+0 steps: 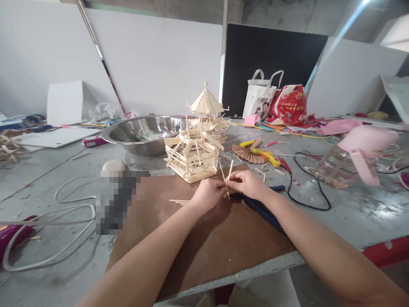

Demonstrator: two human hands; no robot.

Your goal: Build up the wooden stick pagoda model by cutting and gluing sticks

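My left hand (208, 194) and my right hand (244, 183) meet over a brown board (198, 247), both closed in a pinch on thin wooden sticks (230, 169). The sticks jut up between my fingers, and a short end shows below them. How the sticks are split between the hands is partly hidden by the fingers. Just beyond my hands stands a hexagonal stick model (193, 155) with posts and slanted pieces on top. Behind it rises a pagoda-like stick roof (206, 102). A few loose sticks (179, 201) lie left of my left hand.
A metal basin (143, 134) stands behind left. A yellow glue gun (265, 155) with a black cord lies on a brown folded fan (244, 153). To the right is a pink-lidded bottle (338, 164); bags (289, 104) stand at the back. A white cable (73, 207) loops at left.
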